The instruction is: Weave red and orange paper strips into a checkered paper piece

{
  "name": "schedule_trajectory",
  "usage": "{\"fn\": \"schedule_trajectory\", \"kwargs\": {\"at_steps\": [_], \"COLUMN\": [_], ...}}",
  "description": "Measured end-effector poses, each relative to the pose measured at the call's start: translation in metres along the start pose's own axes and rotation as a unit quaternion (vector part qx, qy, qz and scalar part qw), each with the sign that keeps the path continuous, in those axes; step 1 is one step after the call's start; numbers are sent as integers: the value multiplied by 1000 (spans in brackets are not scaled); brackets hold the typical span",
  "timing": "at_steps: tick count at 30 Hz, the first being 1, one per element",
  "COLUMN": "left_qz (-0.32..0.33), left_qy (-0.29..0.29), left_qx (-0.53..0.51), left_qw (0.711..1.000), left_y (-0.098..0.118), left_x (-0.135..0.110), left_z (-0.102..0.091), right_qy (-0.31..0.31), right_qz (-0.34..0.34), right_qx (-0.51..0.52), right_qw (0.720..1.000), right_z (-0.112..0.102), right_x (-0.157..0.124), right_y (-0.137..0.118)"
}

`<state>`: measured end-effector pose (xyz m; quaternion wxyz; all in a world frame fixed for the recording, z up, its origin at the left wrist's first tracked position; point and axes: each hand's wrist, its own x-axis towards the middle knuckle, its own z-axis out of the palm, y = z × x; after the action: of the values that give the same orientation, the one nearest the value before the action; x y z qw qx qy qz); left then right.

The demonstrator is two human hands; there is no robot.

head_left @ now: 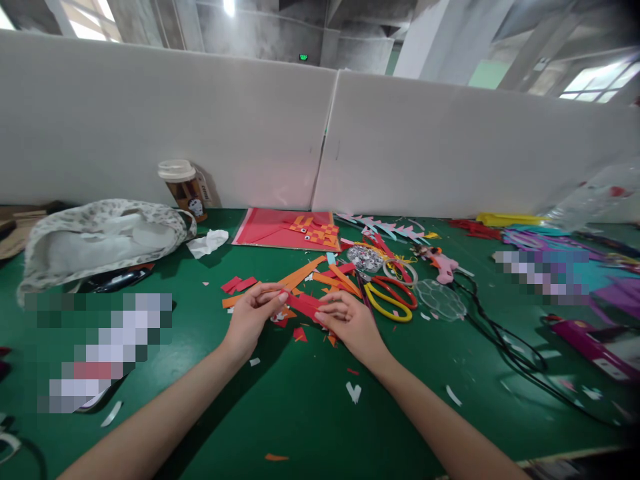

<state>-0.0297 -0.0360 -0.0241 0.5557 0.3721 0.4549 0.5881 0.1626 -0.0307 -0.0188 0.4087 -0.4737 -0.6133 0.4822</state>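
Note:
Both my hands meet at the middle of the green table [300,413]. My left hand [253,317] pinches one end of a red paper strip [304,305], fingers closed on it. My right hand [350,323] grips the strip's other end with curled fingers. Under and behind the hands lie several orange and red paper strips [305,272] and small scraps. Yellow-handled scissors [387,300] and red-handled scissors [400,288] rest just right of my right hand.
A red paper sheet [273,228] with orange cutouts lies at the back. A lidded cup [183,187] and a grey bag [95,237] stand at the left. A pink glue gun [443,263] with a black cable [505,347], googly eyes [365,258] and coloured papers fill the right side. White partitions [200,127] close the back.

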Motion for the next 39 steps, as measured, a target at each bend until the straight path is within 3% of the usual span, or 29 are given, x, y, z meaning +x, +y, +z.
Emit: {"fn": "schedule_trajectory", "kwargs": {"at_steps": [14, 34, 37, 39], "left_qz": [39, 82, 102, 140], "left_qy": [-20, -18, -35, -50], "left_qx": [157, 182, 217, 277], "left_qw": [987, 980, 970, 949], "left_y": [-2, -5, -4, -2], "left_x": [5, 1, 3, 6], "left_z": [-4, 2, -2, -8], "right_qy": [100, 108, 124, 155], "right_qz": [-38, -47, -57, -63], "right_qx": [-4, 6, -6, -5], "right_qw": [994, 993, 991, 986], "right_z": [-11, -13, -15, -19], "right_x": [16, 17, 18, 20], "right_y": [5, 10, 9, 7]}}
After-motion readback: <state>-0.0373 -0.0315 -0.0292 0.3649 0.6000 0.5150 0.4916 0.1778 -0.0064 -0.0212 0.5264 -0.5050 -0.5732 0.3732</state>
